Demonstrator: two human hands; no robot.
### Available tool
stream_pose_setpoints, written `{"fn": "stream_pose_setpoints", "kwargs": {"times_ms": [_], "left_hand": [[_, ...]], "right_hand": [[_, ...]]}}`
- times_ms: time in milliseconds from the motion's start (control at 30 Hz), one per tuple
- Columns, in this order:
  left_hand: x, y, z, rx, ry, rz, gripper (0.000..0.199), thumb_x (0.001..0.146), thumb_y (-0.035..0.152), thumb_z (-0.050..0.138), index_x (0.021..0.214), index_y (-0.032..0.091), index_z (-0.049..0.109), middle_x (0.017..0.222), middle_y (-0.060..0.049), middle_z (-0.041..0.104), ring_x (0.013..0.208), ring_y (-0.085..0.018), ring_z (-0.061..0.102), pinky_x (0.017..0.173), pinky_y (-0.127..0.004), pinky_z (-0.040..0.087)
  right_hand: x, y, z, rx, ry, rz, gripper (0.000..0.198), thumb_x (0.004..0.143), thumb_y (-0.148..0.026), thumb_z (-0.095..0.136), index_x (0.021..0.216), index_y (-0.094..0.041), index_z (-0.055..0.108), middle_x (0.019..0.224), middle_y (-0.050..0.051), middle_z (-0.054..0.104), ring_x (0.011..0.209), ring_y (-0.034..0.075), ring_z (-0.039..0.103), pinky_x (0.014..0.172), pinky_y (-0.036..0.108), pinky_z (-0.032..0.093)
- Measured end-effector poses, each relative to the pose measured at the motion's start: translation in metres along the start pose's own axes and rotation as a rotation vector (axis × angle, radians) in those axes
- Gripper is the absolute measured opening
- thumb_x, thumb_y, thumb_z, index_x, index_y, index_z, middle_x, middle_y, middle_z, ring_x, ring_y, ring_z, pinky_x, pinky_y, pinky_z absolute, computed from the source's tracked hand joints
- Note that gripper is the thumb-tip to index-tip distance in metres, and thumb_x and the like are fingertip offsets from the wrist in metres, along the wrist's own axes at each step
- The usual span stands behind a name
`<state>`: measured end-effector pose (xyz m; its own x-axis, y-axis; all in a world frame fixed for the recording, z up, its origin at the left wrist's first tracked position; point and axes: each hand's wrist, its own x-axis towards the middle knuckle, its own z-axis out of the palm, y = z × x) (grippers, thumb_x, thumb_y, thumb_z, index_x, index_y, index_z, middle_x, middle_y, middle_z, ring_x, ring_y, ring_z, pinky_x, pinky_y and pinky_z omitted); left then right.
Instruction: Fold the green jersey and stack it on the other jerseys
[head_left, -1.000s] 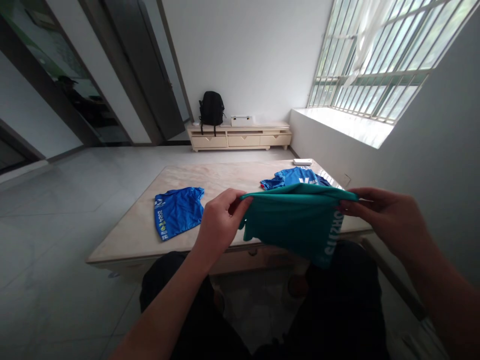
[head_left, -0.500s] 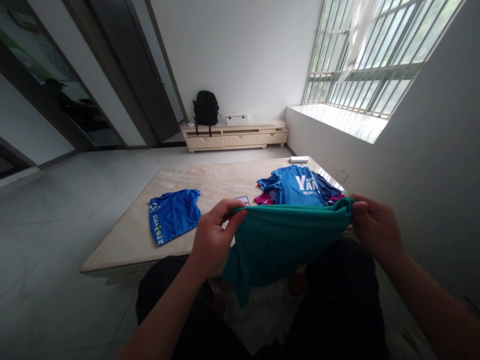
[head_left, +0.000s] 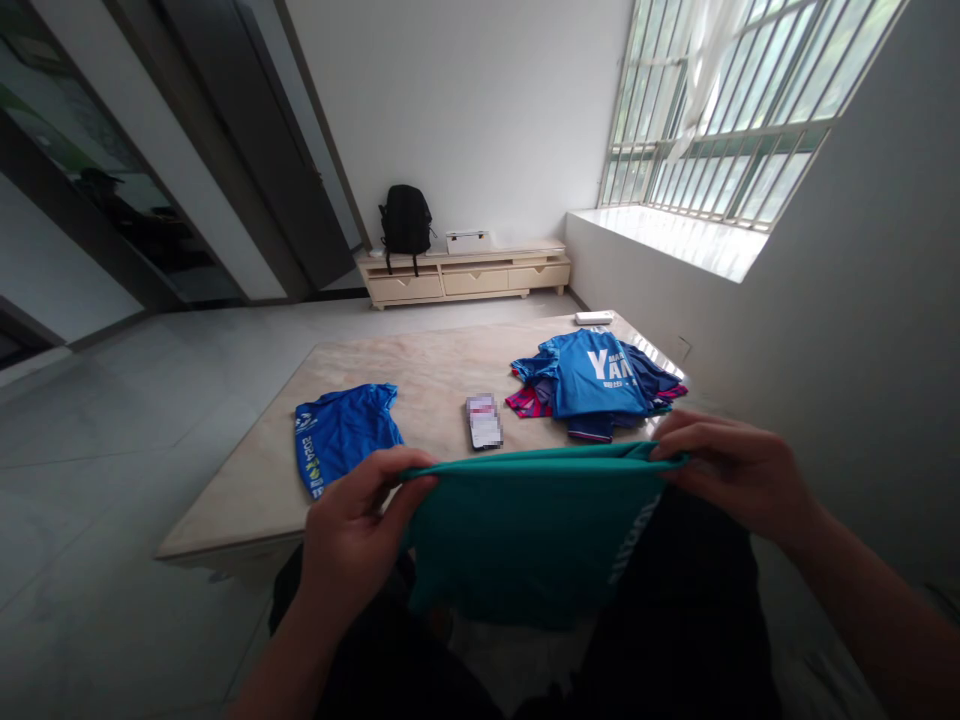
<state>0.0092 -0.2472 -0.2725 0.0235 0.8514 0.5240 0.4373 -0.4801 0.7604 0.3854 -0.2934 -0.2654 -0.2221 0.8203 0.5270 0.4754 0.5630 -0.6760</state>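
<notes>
Between my hands hangs a teal shirt (head_left: 525, 530), its upper edge pulled nearly straight and its lower part falling over my lap. White lettering runs down its right side. My left hand (head_left: 367, 510) pinches the left end of that edge between thumb and fingers. At the right end, my right hand (head_left: 731, 465) grips the gathered cloth. Beyond the left hand a blue shirt (head_left: 349, 430) lies folded on the table (head_left: 420, 370). Past the right hand rests a pile of shirts, with a blue shirt (head_left: 600, 370) with white letters on top.
A phone (head_left: 484, 420) lies on the table between the shirts. A small white object (head_left: 594, 317) sits at the far right corner. Behind stands a low cabinet (head_left: 472, 280) with a black backpack (head_left: 406, 220) on it. A barred window is at the right.
Both hands have come down and moved left with the teal shirt. Its lettering now shows, and the phone has come fully into sight.
</notes>
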Motion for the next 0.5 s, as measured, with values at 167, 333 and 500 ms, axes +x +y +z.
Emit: {"fn": "stream_pose_setpoints", "kwargs": {"times_ms": [167, 333, 500], "left_hand": [[0.001, -0.012, -0.007, 0.154, 0.026, 0.167, 0.008, 0.091, 0.035, 0.074, 0.094, 0.029, 0.078, 0.089, 0.004, 0.079, 0.082, -0.018, 0.075, 0.082, -0.026, 0.057], [0.004, -0.012, -0.004, 0.144, 0.039, 0.126, 0.01, 0.089, 0.038, 0.077, 0.092, 0.029, 0.08, 0.088, 0.003, 0.079, 0.081, -0.019, 0.074, 0.082, -0.027, 0.058], [0.002, -0.017, -0.007, 0.06, 0.025, -0.057, 0.018, 0.081, 0.045, 0.082, 0.087, 0.028, 0.081, 0.082, 0.002, 0.078, 0.076, -0.02, 0.072, 0.075, -0.027, 0.061]], "right_hand": [[0.003, -0.007, -0.015, -0.259, -0.105, -0.168, 0.023, 0.091, -0.015, 0.072, 0.109, -0.029, 0.07, 0.106, 0.002, 0.075, 0.088, 0.016, 0.074, 0.077, 0.025, 0.057], [0.0, -0.005, -0.015, -0.408, -0.085, -0.152, 0.013, 0.088, -0.024, 0.077, 0.1, -0.027, 0.07, 0.099, 0.001, 0.078, 0.079, 0.016, 0.074, 0.071, 0.023, 0.058], [-0.007, -0.01, -0.011, -0.21, 0.116, 0.181, 0.02, 0.082, -0.041, 0.083, 0.091, -0.025, 0.075, 0.088, 0.002, 0.078, 0.073, 0.018, 0.075, 0.068, 0.025, 0.063]]}}
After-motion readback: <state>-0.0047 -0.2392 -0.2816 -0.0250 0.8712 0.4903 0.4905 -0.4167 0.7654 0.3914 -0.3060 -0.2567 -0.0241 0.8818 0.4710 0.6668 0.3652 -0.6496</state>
